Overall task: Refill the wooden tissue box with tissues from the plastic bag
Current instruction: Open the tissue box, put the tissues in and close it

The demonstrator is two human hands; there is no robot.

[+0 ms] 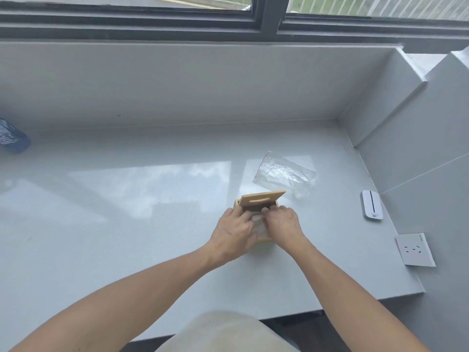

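A small wooden tissue box (pixel 264 241) stands on the pale grey counter, its slotted lid (pixel 261 198) pushed back and tilted up at the far side. White tissues (pixel 259 224) lie in the box's opening. My left hand (pixel 233 232) and my right hand (pixel 283 224) are both over the box, fingertips pressed on the tissues from either side. A clear plastic zip bag (pixel 286 174) with a red seal strip lies flat behind and to the right of the box; it looks empty.
A white oblong device (pixel 371 205) lies near the right wall. A wall socket (pixel 415 250) sits on the right wall. A blue packet (pixel 12 137) rests at the far left. A window runs along the back, and the counter's front edge is near my body.
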